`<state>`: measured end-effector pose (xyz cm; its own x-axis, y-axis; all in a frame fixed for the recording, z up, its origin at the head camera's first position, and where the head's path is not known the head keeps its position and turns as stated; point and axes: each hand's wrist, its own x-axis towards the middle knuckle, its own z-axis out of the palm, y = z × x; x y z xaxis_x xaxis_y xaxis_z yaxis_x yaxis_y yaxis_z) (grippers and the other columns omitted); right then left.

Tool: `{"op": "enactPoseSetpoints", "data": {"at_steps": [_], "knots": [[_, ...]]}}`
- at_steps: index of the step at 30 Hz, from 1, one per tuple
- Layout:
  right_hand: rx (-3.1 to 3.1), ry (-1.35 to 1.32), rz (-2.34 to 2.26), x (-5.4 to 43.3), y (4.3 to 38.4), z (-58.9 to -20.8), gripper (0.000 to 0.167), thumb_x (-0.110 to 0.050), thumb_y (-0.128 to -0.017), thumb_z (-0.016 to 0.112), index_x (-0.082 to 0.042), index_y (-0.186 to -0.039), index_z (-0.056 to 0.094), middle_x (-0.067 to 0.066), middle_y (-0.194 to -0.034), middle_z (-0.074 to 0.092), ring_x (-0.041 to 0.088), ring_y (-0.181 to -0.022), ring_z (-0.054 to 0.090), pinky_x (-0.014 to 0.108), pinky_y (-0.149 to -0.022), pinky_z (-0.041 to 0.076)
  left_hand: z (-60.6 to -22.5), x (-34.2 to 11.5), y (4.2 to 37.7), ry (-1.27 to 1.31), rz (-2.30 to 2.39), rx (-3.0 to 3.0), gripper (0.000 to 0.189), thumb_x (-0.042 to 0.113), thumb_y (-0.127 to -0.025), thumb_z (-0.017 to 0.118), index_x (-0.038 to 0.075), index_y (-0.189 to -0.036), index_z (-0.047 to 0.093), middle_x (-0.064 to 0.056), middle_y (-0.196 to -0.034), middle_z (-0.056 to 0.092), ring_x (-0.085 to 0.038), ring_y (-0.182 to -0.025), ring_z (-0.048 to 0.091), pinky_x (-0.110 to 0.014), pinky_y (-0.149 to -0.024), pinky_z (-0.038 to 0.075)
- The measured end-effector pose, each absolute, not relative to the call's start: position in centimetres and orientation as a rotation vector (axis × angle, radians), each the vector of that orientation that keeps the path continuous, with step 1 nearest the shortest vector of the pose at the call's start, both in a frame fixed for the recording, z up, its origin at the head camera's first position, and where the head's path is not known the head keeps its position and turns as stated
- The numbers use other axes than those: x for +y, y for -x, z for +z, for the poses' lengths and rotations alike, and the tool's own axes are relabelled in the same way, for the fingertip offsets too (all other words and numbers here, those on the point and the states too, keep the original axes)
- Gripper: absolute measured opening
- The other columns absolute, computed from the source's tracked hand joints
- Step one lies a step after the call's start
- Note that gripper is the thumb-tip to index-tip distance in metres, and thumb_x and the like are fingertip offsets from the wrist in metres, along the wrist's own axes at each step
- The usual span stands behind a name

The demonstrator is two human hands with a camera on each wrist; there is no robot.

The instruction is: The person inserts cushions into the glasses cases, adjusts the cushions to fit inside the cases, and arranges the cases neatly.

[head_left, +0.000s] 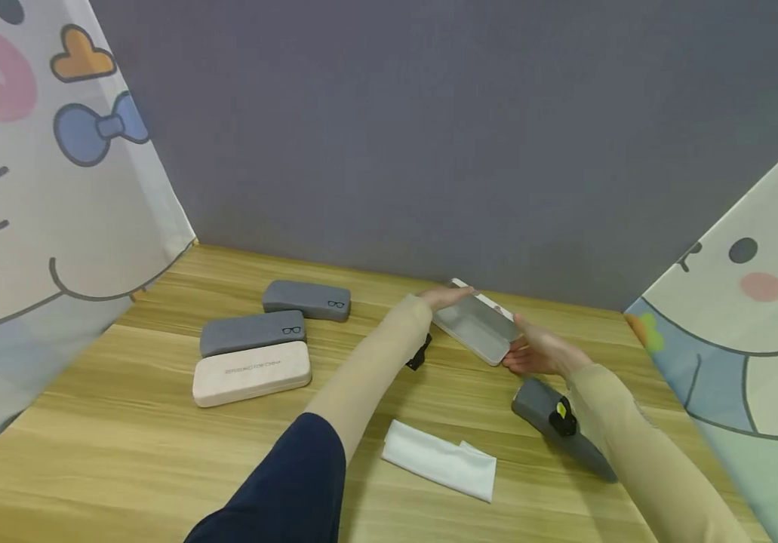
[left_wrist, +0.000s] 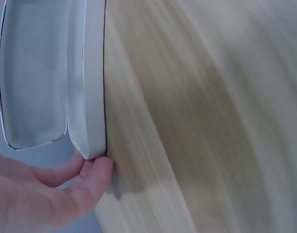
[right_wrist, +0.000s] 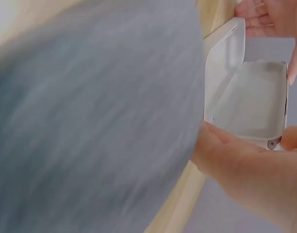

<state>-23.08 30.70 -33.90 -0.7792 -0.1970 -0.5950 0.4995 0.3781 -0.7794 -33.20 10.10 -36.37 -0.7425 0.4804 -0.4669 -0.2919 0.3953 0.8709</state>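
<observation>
A white glasses case (head_left: 473,329), opened with its pale grey lining showing, is at the back of the table. My left hand (head_left: 444,297) holds its far left end. In the left wrist view, the fingertips touch the end of the case's base (left_wrist: 94,87), and the thumb is at the lid's edge. On the near right end is my right hand (head_left: 543,348), gripping with the thumb at the lid and fingers at the base. A dark grey glasses case (head_left: 551,426) lies beneath my right wrist and looms blurred in the right wrist view (right_wrist: 99,116).
Two grey glasses cases, one further back (head_left: 307,299) and one nearer (head_left: 253,332), lie on the left. A cream case (head_left: 251,374) sits against the nearer one. A folded white cloth (head_left: 439,460) rests in front. Behind the table stands a grey partition (head_left: 389,151).
</observation>
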Motion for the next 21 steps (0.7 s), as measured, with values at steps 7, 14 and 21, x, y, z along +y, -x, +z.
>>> {"op": "enactPoseSetpoints", "data": {"at_steps": [7, 14, 21], "knots": [[1.995, -0.222, -1.391, 28.2, 23.7, -33.5, 0.089, -0.057, -0.098, 0.010, 0.022, -0.138, 0.018, 0.018, -0.107, 0.050, 0.018, -0.091, 0.058, 0.028, -0.085, 0.052, -35.7, 6.4, 30.7, -0.186, 1.227, 2.204, 0.071, 0.064, -0.097, 0.023, 0.023, -0.154, 0.022, -0.009, -0.163, 0.013, -0.030, -0.150, 0.011, -0.050, -0.122, 0.011], [1.992, -0.171, -1.314, 27.0, 24.5, -33.3, 0.084, -0.054, -0.100, 0.011, 0.021, -0.139, 0.018, 0.019, -0.110, 0.050, 0.019, -0.093, 0.058, 0.030, -0.089, 0.050, -34.6, 3.9, 27.6, -0.065, 0.998, 2.442, 0.090, 0.077, -0.089, 0.017, 0.013, -0.149, 0.036, -0.012, -0.158, 0.029, -0.034, -0.139, 0.038, -0.047, -0.112, 0.035], [1.962, -0.163, -1.277, 26.2, 24.9, -33.2, 0.081, -0.052, -0.101, 0.015, 0.018, -0.142, 0.018, 0.021, -0.117, 0.046, 0.021, -0.098, 0.056, 0.032, -0.093, 0.050, -34.1, 2.2, 26.5, -0.055, 0.976, 2.389, 0.091, 0.080, -0.086, 0.019, 0.017, -0.151, 0.031, -0.012, -0.152, 0.039, -0.031, -0.116, 0.056, -0.044, -0.088, 0.052]]}}
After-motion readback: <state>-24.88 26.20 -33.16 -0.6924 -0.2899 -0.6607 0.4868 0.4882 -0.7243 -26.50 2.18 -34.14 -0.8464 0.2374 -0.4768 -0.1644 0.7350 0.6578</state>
